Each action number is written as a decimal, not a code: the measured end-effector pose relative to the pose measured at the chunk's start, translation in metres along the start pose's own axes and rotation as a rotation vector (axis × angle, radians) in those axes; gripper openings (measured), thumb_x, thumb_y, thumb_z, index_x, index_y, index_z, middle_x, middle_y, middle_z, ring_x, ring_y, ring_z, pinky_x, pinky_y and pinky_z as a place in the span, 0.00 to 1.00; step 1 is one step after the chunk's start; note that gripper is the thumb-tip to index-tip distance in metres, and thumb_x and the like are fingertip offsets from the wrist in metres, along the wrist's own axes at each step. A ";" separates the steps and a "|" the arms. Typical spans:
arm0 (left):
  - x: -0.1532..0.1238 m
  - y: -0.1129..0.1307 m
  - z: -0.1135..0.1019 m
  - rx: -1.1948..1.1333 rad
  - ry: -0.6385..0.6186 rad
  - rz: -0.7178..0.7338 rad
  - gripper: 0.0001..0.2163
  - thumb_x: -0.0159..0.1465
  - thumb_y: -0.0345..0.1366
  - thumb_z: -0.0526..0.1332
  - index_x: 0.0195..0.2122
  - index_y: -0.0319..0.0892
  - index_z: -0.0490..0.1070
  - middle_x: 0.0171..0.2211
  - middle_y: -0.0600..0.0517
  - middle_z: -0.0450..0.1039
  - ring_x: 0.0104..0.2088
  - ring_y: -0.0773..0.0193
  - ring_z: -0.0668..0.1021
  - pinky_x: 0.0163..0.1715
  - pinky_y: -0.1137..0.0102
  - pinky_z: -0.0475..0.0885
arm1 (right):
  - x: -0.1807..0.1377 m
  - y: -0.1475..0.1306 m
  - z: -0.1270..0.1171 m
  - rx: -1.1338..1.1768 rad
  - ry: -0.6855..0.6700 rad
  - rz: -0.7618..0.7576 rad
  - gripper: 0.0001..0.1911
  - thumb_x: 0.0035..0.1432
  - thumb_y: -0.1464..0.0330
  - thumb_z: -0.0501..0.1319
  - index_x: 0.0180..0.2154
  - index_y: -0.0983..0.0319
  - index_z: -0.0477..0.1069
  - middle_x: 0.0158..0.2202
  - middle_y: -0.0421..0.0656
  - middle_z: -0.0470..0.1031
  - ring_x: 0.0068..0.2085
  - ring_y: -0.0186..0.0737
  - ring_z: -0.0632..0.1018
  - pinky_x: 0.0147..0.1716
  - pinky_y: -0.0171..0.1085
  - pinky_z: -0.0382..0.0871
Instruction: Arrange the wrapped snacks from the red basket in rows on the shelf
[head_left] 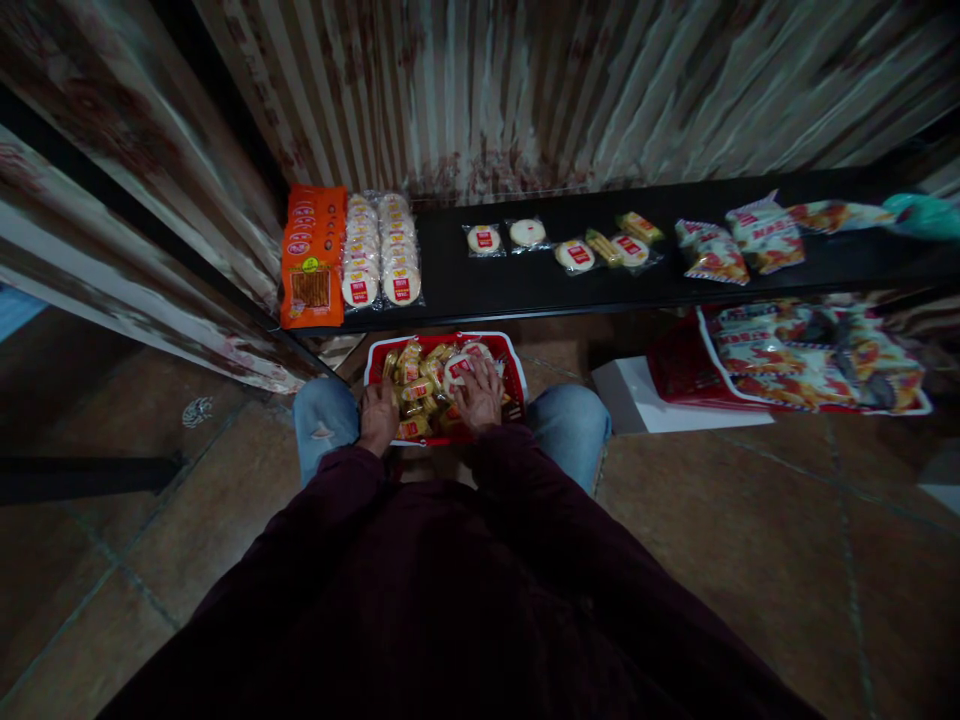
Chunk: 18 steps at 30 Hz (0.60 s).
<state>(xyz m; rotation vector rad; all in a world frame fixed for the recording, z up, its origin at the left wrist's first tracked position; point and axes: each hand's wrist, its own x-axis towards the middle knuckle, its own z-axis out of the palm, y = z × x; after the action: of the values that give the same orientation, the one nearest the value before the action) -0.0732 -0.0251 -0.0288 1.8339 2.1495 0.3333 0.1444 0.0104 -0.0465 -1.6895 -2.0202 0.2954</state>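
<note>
A red basket [512, 363] full of small wrapped snacks sits on the floor between my knees. Both hands are inside it. My left hand [378, 415] rests on the packets at the basket's near left, its fingers curled down among them. My right hand [478, 393] lies over a round white snack with a red label [456, 368], fingers spread across it. Whether either hand grips a packet is hidden by the knuckles and the dim light.
A black low shelf [525, 285] runs ahead, with orange packets [311, 260] and rows of round white snacks [382, 250] at left, loose snacks mid-shelf, bagged snacks [739, 245] at right. A second red basket of bags [817, 355] and white paper [637, 395] lie on the floor.
</note>
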 end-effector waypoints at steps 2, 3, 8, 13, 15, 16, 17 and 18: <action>0.003 0.001 -0.003 -0.061 0.057 -0.030 0.29 0.55 0.27 0.56 0.60 0.38 0.60 0.53 0.38 0.63 0.55 0.49 0.68 0.56 0.57 0.64 | -0.001 0.000 -0.001 0.001 -0.009 0.009 0.20 0.60 0.64 0.54 0.53 0.57 0.68 0.65 0.45 0.57 0.66 0.54 0.51 0.60 0.56 0.49; 0.005 0.001 -0.006 -0.099 0.084 -0.052 0.29 0.55 0.27 0.56 0.60 0.38 0.61 0.53 0.39 0.62 0.55 0.50 0.68 0.56 0.58 0.64 | -0.001 -0.001 -0.002 0.004 -0.011 0.011 0.20 0.60 0.64 0.55 0.53 0.58 0.68 0.65 0.45 0.56 0.66 0.54 0.51 0.60 0.56 0.49; 0.021 -0.003 -0.026 -0.234 0.064 -0.133 0.28 0.53 0.26 0.57 0.56 0.43 0.66 0.50 0.44 0.67 0.52 0.53 0.71 0.56 0.60 0.66 | 0.000 -0.003 -0.003 0.042 -0.007 0.025 0.20 0.59 0.65 0.55 0.54 0.58 0.68 0.66 0.45 0.54 0.66 0.55 0.51 0.60 0.56 0.49; 0.034 0.005 -0.052 -0.231 0.099 -0.087 0.25 0.54 0.28 0.58 0.55 0.42 0.67 0.51 0.44 0.67 0.53 0.53 0.71 0.55 0.61 0.67 | 0.002 -0.004 0.000 0.047 -0.008 0.049 0.21 0.58 0.65 0.55 0.53 0.58 0.68 0.65 0.45 0.57 0.66 0.54 0.51 0.60 0.56 0.48; 0.038 0.014 -0.058 -0.246 0.122 -0.089 0.25 0.55 0.29 0.58 0.56 0.41 0.66 0.52 0.43 0.66 0.54 0.52 0.71 0.56 0.61 0.66 | 0.002 -0.004 0.002 0.042 0.003 0.054 0.20 0.57 0.65 0.56 0.52 0.58 0.69 0.65 0.45 0.58 0.66 0.53 0.51 0.60 0.56 0.47; 0.040 0.020 -0.059 -0.260 0.128 -0.091 0.26 0.55 0.29 0.58 0.57 0.41 0.65 0.53 0.43 0.67 0.54 0.52 0.71 0.56 0.61 0.66 | 0.003 -0.003 0.002 0.042 0.008 0.058 0.20 0.57 0.65 0.56 0.52 0.58 0.69 0.65 0.45 0.58 0.66 0.53 0.51 0.61 0.55 0.47; 0.042 0.026 -0.058 -0.277 0.131 -0.091 0.26 0.55 0.30 0.58 0.58 0.41 0.64 0.52 0.44 0.67 0.54 0.52 0.71 0.56 0.60 0.66 | 0.003 -0.003 0.002 0.043 0.008 0.061 0.20 0.57 0.65 0.56 0.52 0.58 0.70 0.65 0.45 0.58 0.66 0.53 0.51 0.61 0.55 0.47; 0.044 0.032 -0.056 -0.299 0.137 -0.093 0.27 0.56 0.30 0.59 0.59 0.42 0.63 0.52 0.44 0.68 0.54 0.52 0.71 0.57 0.60 0.65 | 0.004 -0.003 0.002 0.046 0.006 0.063 0.20 0.57 0.65 0.56 0.51 0.58 0.70 0.65 0.45 0.58 0.66 0.53 0.51 0.61 0.55 0.47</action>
<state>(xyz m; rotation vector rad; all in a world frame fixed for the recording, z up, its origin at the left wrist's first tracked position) -0.0704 0.0244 0.0319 1.5803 2.1268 0.7334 0.1407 0.0136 -0.0464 -1.7260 -1.9440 0.3545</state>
